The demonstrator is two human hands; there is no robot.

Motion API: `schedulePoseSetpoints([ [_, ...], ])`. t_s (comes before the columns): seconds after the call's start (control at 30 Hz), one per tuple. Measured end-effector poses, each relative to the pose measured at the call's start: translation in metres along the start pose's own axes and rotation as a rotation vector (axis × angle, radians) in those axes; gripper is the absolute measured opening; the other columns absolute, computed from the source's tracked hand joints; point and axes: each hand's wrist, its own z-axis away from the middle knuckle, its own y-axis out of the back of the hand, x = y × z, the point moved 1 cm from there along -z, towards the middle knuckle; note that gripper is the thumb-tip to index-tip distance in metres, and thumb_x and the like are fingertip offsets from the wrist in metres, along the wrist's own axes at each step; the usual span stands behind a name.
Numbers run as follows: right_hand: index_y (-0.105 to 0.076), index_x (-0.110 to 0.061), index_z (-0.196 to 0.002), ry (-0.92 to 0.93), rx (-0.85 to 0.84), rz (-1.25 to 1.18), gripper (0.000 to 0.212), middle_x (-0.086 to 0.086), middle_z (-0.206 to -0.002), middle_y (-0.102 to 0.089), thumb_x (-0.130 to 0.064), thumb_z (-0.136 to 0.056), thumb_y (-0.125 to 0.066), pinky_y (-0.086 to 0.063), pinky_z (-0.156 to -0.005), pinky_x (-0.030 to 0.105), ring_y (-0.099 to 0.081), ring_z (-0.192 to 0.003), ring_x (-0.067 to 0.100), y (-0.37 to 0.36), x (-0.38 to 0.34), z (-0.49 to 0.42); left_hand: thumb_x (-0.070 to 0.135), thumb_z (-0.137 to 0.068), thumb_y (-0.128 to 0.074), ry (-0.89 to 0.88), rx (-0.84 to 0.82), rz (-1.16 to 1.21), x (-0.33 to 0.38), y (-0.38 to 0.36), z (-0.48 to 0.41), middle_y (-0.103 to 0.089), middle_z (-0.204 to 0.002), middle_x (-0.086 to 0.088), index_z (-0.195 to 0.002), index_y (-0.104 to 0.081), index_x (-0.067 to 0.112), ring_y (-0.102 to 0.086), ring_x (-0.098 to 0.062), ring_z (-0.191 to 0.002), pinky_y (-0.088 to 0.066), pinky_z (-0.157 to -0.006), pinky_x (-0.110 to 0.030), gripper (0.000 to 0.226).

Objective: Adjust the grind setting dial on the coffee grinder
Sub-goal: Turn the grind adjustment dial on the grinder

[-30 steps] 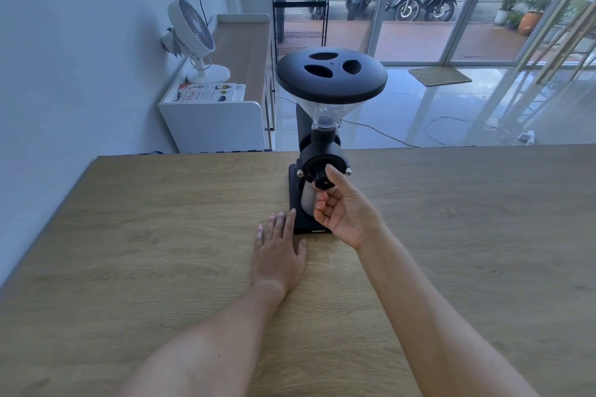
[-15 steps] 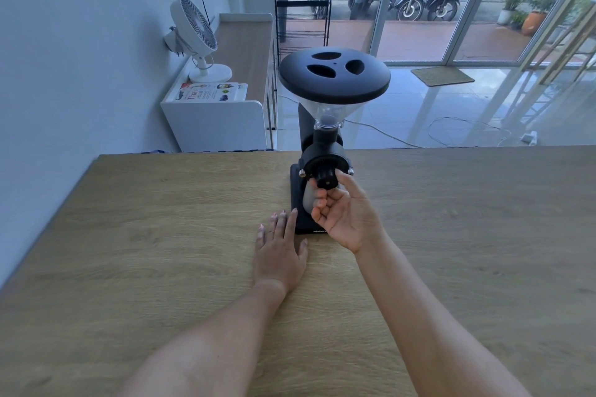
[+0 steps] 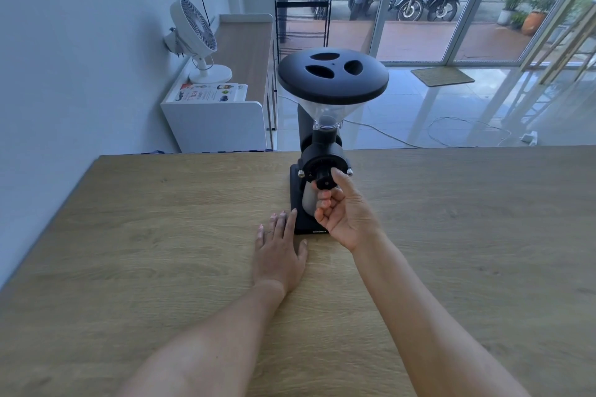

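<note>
Turning the small black round grind dial [image 3: 325, 183] looks like the step in hand: the right hand [image 3: 346, 221] reaches up to the front of the black coffee grinder [image 3: 322, 151], its thumb on the dial's right edge and a fingertip at its left, so the fingers [image 3: 323, 195] are pinched narrowly on the dial. To do it well, I would keep that pinch light and even, roll the knob in small steps, not one long twist, and watch for any marks on the ring behind it; none are legible here.

Beside the grinder's base, at its left, the left hand [image 3: 279, 256] lies flat and spread on the light wooden bench [image 3: 161, 235], holding nothing; its fingertips come just up to the base's left edge, though contact is unclear. Pressing it against the base would steady the machine if the dial is stiff.

The grinder stands upright near the bench's far edge, about midway along it. It is matte black, with a wide domed lid pierced by three oval openings, a clear funnel hopper below, a round grinding head with two silver screws at its sides, and a flat rectangular base.
</note>
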Motion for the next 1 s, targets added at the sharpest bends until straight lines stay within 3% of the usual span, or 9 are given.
schedulePoseSetpoints([
  [0.67,-0.061,-0.008,-0.112,0.034,0.081,0.034,0.057,-0.006,-0.058,-0.047,-0.040,-0.070,-0.081,-0.042,-0.058,0.022,-0.044,-0.048,0.007,-0.0041,-0.0013,0.0026,0.050,-0.102,-0.024,-0.001,-0.012,-0.020,0.0003,0.0003,-0.0005,0.000,-0.167,0.002,-0.155,0.015,0.029,0.008,-0.012,-0.152,-0.002,-0.125,-0.044,0.070],
  [0.87,-0.066,-0.015,-0.082,0.051,0.123,0.047,0.032,-0.006,-0.056,-0.042,-0.038,-0.068,-0.083,-0.039,-0.057,0.023,-0.042,-0.048,0.007,-0.0080,-0.0027,0.0026,0.050,-0.102,-0.026,0.001,-0.005,-0.004,0.0004,0.0003,0.0004,-0.001,-0.167,0.002,-0.156,0.012,0.029,0.007,-0.013,-0.152,0.000,-0.125,-0.043,0.070],
  [1.0,-0.065,-0.017,-0.077,0.057,0.131,0.040,0.027,-0.005,-0.057,-0.041,-0.036,-0.068,-0.083,-0.039,-0.058,0.023,-0.041,-0.049,0.008,-0.0090,-0.0024,0.0043,0.050,-0.102,-0.026,0.002,-0.004,-0.008,0.0003,0.0007,0.0001,-0.001,-0.167,0.002,-0.156,0.012,0.029,0.006,-0.013,-0.152,-0.002,-0.125,-0.043,0.069],
])
